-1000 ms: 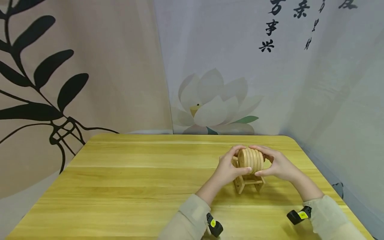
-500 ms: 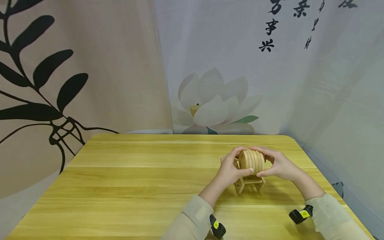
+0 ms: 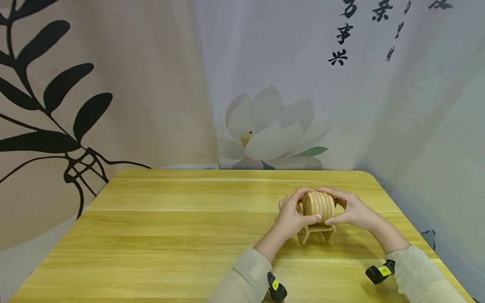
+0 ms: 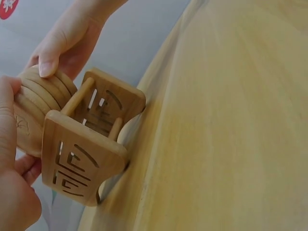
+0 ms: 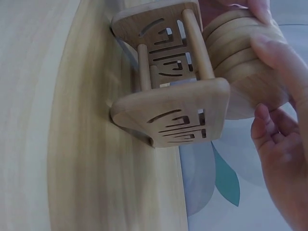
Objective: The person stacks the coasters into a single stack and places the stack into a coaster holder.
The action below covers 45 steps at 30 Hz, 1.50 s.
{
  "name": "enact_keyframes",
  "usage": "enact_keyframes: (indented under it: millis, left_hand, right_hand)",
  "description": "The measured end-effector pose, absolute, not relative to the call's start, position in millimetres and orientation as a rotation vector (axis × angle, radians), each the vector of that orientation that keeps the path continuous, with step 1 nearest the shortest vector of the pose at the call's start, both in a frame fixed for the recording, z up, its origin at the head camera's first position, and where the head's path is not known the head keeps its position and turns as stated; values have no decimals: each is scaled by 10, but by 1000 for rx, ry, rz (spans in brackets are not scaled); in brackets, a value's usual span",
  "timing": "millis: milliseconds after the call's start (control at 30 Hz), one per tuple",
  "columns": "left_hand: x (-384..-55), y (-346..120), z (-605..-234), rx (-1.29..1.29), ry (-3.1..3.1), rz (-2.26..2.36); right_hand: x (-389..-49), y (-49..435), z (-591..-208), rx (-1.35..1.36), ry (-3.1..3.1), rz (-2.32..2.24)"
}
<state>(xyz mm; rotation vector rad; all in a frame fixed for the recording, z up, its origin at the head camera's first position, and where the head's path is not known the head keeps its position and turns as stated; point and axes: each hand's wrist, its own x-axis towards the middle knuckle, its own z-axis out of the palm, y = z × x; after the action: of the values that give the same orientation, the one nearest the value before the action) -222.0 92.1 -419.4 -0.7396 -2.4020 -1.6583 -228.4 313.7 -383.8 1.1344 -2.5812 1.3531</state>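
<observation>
A stack of several round wooden coasters (image 3: 319,207) is held on edge between two hands. My left hand (image 3: 291,213) grips its left side, thumb in front and fingers over the top. On the other side my right hand (image 3: 353,211) grips it the same way. Below stands a wooden coaster holder (image 3: 303,236) with cut-out side panels joined by round bars. In the left wrist view the coasters (image 4: 50,91) sit at the upper opening of the holder (image 4: 79,159). The right wrist view has the coasters (image 5: 240,53) right at the holder's bars (image 5: 198,43).
The holder stands on a wood-grain table (image 3: 170,235), towards its right side. Behind the table hangs a printed curtain (image 3: 273,63) with a lotus and dark leaves. A black wrist camera (image 3: 278,288) sits at the left sleeve, another wrist camera (image 3: 380,272) at the right.
Both hands and the coaster stack have come down slightly and shifted a little to the right, closer over the holder. The holder has stayed in place.
</observation>
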Motion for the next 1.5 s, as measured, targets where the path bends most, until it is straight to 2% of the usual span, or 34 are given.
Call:
enact_keyframes:
  millis: [533,1500]
  left_hand:
    - [-2218,952,-4237,-680,-2426,-1608]
    - [-2219,943,-4430,-738,-2362,-1572]
  right_hand:
    - [-2311,3158,-3900,1052,-2619,1303]
    - [-2280,3145,-4146,1009,-2636,1391]
